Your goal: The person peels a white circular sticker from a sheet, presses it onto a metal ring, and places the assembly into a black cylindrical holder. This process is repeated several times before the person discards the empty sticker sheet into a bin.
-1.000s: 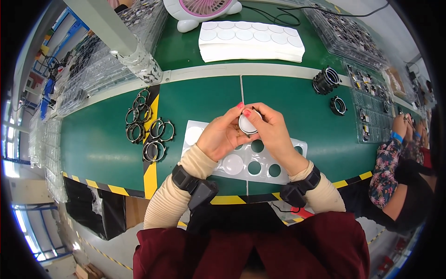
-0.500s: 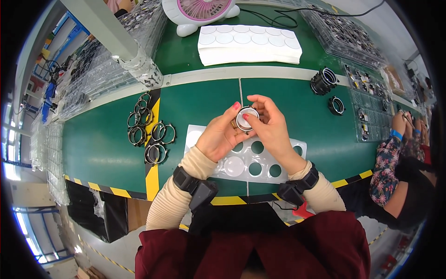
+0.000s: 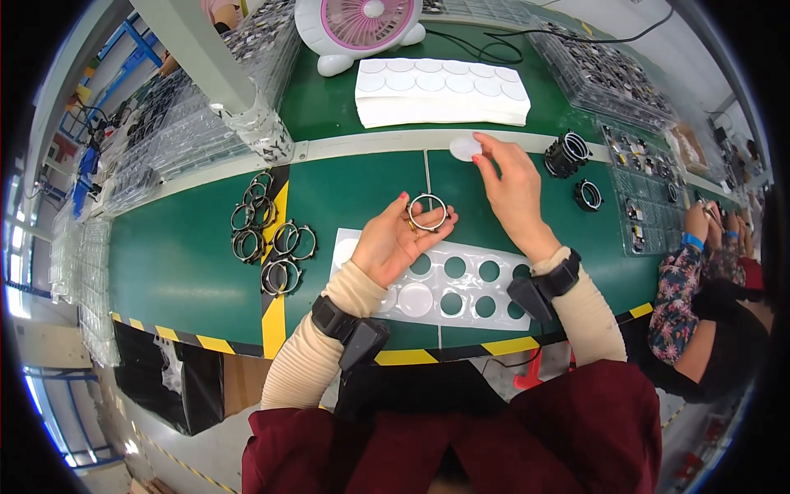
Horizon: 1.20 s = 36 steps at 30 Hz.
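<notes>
A thin metal ring [image 3: 445, 216] with small dark tabs rests in my left hand [image 3: 393, 243], held between thumb and fingers; green tabletop and skin show through its middle. Up and to the right, my right hand [image 3: 518, 189] pinches a white round disc [image 3: 463, 148] by its edge, thumb and fingertips closed on it. Below both hands lies a pale, shiny sheet [image 3: 434, 288] with rows of round cut-outs. Some white discs [image 3: 414, 300] remain on that sheet's left part, partly hidden by my left wrist.
Several loose rings [image 3: 281, 277] lie at left by the striped tape. Black rings stand stacked [image 3: 566, 155] at right, one single ring [image 3: 579, 196] nearby. Behind are a sheet stack [image 3: 444, 111], a fan [image 3: 336, 63], a post [image 3: 193, 62] and parts trays [image 3: 650, 177]. A co-worker's arm [image 3: 679, 288] is at right.
My right hand has moved up and right, away from the ring, carrying the white disc that was at the ring's opening. My left hand keeps the ring in nearly the same place.
</notes>
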Motion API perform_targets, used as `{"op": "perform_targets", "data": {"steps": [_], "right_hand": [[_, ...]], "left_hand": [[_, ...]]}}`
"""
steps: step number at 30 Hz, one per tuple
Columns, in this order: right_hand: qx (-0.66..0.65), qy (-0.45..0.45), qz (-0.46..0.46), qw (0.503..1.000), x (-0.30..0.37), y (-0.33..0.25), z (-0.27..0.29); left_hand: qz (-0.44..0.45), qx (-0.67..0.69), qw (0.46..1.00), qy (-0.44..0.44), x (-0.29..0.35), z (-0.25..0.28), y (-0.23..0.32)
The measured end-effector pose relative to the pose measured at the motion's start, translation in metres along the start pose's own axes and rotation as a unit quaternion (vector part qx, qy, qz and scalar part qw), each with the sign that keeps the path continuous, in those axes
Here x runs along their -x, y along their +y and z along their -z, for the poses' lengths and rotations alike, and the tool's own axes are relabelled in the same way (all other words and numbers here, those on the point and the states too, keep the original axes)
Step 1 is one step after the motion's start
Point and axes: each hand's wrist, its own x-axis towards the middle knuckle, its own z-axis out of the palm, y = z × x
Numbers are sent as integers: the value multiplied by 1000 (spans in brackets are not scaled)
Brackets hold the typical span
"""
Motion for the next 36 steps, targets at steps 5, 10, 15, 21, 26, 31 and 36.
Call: {"op": "perform_targets", "data": {"steps": [5,10,15,21,26,31,36], "right_hand": [[95,-54,148,983,2,12,-8],[54,-32,122,991,4,1,-3],[-82,-154,64,983,34,-40,17],[-46,-135,16,990,41,-12,32],[126,-103,95,982,44,-17,38],[77,-182,138,970,70,-58,21],[-5,-301,133,944,75,-40,25]], "left_hand": [[15,13,1000,-11,1,2,0],[17,-8,1000,-22,2,-1,0],[37,-24,998,-55,0,7,-5],[-1,-78,997,-24,4,-5,-2],[-109,-73,991,-6,3,9,10],[-151,-100,981,-64,7,15,29],[-338,-568,735,153,34,13,32]]}}
